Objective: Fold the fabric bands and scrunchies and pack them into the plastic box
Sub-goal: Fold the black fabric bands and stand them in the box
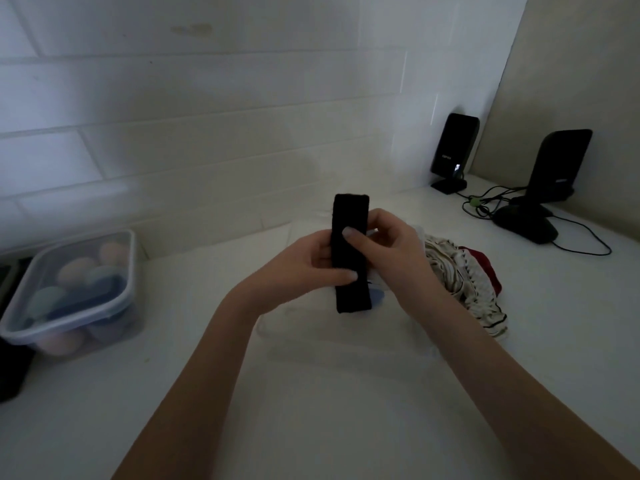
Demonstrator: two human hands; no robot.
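Observation:
A black fabric band (350, 216) stands upright as a flat folded strip above the middle of the counter. My left hand (304, 263) grips it from the left, thumb across its lower half. My right hand (388, 244) pinches it from the right, thumb pressed on its front. Beneath my hands lies a clear plastic box (298, 336), hard to make out, with something blue (377, 296) showing inside. To the right sits a heap of scrunchies and bands, striped cream fabric (460, 271) over a dark red piece (485, 259).
A lidded clear container (74, 289) with pastel egg-shaped sponges stands at the left edge. Two black speakers (453, 150) (557, 164), a black mouse (524, 226) and cables (585, 244) occupy the back right corner. A tiled wall (207, 133) runs behind the white counter (329, 410).

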